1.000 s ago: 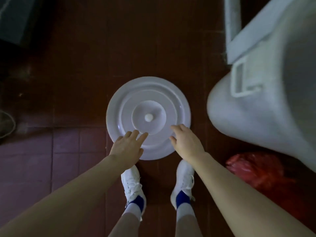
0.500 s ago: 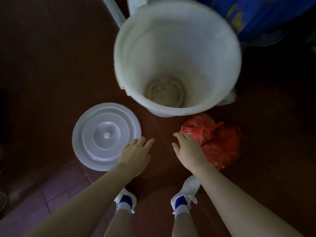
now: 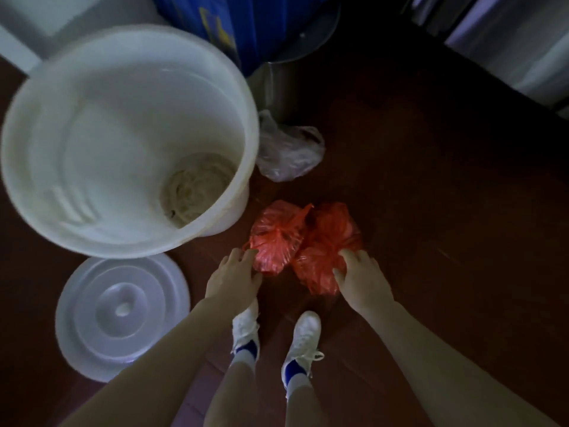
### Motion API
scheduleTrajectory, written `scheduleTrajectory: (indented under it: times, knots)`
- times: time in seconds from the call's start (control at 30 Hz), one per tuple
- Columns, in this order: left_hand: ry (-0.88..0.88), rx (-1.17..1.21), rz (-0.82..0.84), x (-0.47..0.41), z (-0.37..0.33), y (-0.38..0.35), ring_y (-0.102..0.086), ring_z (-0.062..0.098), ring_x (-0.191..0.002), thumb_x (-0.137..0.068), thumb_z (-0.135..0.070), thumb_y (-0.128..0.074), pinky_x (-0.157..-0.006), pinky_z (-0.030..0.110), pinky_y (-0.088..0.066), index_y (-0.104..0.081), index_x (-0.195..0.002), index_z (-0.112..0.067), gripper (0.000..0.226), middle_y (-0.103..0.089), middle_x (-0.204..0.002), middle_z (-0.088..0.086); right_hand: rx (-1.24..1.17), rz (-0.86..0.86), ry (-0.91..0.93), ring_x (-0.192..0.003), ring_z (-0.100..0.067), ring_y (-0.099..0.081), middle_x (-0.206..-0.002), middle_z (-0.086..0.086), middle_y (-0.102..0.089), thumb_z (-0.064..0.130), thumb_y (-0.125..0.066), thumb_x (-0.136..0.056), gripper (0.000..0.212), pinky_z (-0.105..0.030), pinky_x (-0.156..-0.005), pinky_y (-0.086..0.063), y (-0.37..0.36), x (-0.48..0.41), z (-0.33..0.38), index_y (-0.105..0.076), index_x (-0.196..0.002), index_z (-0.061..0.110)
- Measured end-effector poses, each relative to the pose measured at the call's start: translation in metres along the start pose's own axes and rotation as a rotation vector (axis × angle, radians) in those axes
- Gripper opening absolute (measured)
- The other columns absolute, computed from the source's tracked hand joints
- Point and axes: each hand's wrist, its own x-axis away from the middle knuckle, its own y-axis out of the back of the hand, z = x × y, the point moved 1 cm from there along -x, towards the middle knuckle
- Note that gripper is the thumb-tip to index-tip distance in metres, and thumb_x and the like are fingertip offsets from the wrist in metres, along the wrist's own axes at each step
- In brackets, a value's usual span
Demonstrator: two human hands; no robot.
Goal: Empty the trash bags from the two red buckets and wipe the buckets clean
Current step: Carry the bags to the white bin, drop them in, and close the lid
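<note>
Two tied red trash bags lie side by side on the dark red floor, a left red bag (image 3: 275, 235) and a right red bag (image 3: 326, 251). My left hand (image 3: 234, 275) reaches down with relaxed fingers, its fingertips at the near edge of the left bag. My right hand (image 3: 361, 277) is spread with its fingers on the near side of the right bag. Neither hand grips anything. No red bucket is in view.
A large white bin (image 3: 123, 137) stands open at the left with dirty residue at its bottom. Its round white lid (image 3: 121, 315) lies flat on the floor near my left arm. A crumpled clear bag (image 3: 289, 152), a blue container (image 3: 234, 23) and a metal can (image 3: 277, 84) sit behind.
My view swung right from the white lid to the red bags. Both hands left the lid and came down onto the bags.
</note>
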Motion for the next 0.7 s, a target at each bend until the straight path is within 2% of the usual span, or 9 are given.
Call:
scheduleTrajectory:
  times: [0.17,0.3,0.4,0.5,0.6,0.7]
  knots:
    - [-0.067,-0.130,0.103,-0.076,-0.004,-0.033,-0.047,0.029,-0.121,-0.094,-0.029,-0.052,-0.094,0.041,-0.045,-0.039,-0.145,-0.022,0.053,-0.045,-0.133,0.007,-0.112,0.045,-0.153,-0.126,-0.031,-0.042,-0.142,-0.009,-0.040,0.038,-0.053,-0.094,0.053,-0.039,-0.102,-0.040,-0.034,-0.044,-0.036,-0.037,-0.143,0.024]
    - [-0.155,-0.219,0.157,-0.150,0.002,-0.080,-0.043,0.029,-0.125,-0.093,-0.030,-0.055,-0.100,0.044,-0.042,-0.037,-0.146,-0.020,0.057,-0.041,-0.140,0.009,-0.158,0.077,-0.232,-0.128,-0.031,-0.038,-0.144,-0.008,-0.035,0.042,-0.059,-0.090,0.063,-0.045,-0.101,-0.043,-0.083,-0.102,-0.056,-0.033,-0.145,0.026]
    - [-0.193,-0.248,0.136,-0.205,0.011,-0.127,-0.036,0.028,-0.134,-0.096,-0.032,-0.052,-0.106,0.043,-0.039,-0.040,-0.145,-0.018,0.052,-0.038,-0.145,0.010,-0.179,0.097,-0.289,-0.130,-0.032,-0.035,-0.146,-0.008,-0.029,0.046,-0.065,-0.085,0.073,-0.048,-0.098,-0.045,-0.129,-0.152,-0.070,-0.029,-0.146,0.029]
    - [-0.207,-0.370,0.119,-0.252,0.024,-0.173,-0.028,0.031,-0.136,-0.095,-0.034,-0.054,-0.106,0.044,-0.040,-0.037,-0.144,-0.024,0.053,-0.028,-0.147,0.011,-0.183,0.116,-0.352,-0.135,-0.034,-0.028,-0.150,-0.005,-0.019,0.049,-0.069,-0.080,0.082,-0.053,-0.097,-0.046,-0.178,-0.197,-0.084,-0.023,-0.147,0.034]
    - [-0.177,-0.510,0.185,-0.280,0.039,-0.206,-0.024,0.038,-0.138,-0.092,-0.038,-0.061,-0.102,0.049,-0.043,-0.020,-0.149,-0.033,0.070,-0.011,-0.151,0.013,-0.197,0.054,-0.344,-0.132,-0.034,-0.033,-0.149,-0.007,-0.023,0.034,-0.073,-0.081,0.079,-0.048,-0.095,-0.047,-0.218,-0.223,-0.093,-0.027,-0.146,0.030]
    - [-0.175,-0.496,0.227,-0.293,0.048,-0.224,-0.037,0.039,-0.132,-0.092,-0.021,-0.062,-0.103,0.046,-0.044,-0.020,-0.150,-0.031,0.072,-0.010,-0.152,0.016,-0.200,-0.091,-0.263,-0.121,-0.032,-0.044,-0.141,-0.010,-0.037,0.014,-0.066,-0.085,0.062,-0.038,-0.098,-0.042,-0.239,-0.232,-0.098,-0.040,-0.141,0.021]
